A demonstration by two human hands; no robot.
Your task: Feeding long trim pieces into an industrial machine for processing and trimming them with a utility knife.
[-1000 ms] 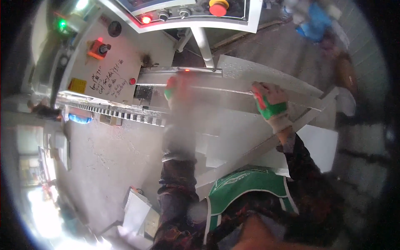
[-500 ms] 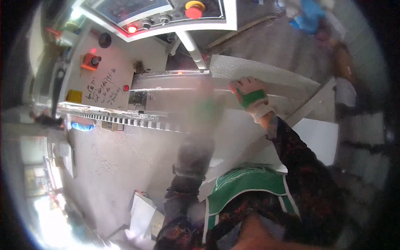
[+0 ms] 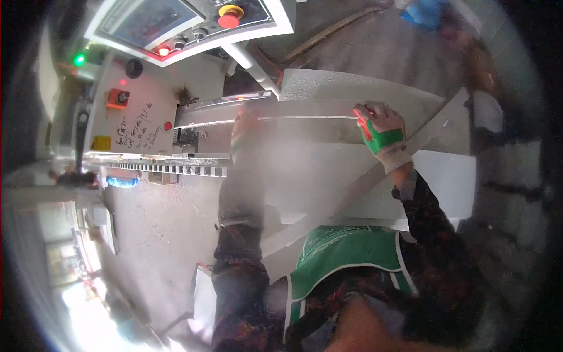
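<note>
A long, flat grey panel (image 3: 316,130) lies crosswise in front of me, its bright far edge running between my hands. My right hand (image 3: 384,130), in a pale knitted glove with a green palm, curls its fingers over that edge toward the right; red light falls on the fingertips. Farther left, my left hand (image 3: 243,128) is at the same edge, beside the machine's rail. Haze smears it, so its fingers cannot be made out. The near side of the panel is also blurred.
A white machine housing (image 3: 199,76) with handwriting and knobs stands left, under a tilted control panel (image 3: 258,29) with a red stop button (image 3: 230,16). A toothed track (image 3: 176,169) runs leftward. White sheets (image 3: 446,182) lie right; a green apron (image 3: 352,258) covers my front.
My right hand has shifted right along the panel's edge, and my left hand has moved left toward the machine. The view has turned slightly, and a green light now shows at the upper left.
</note>
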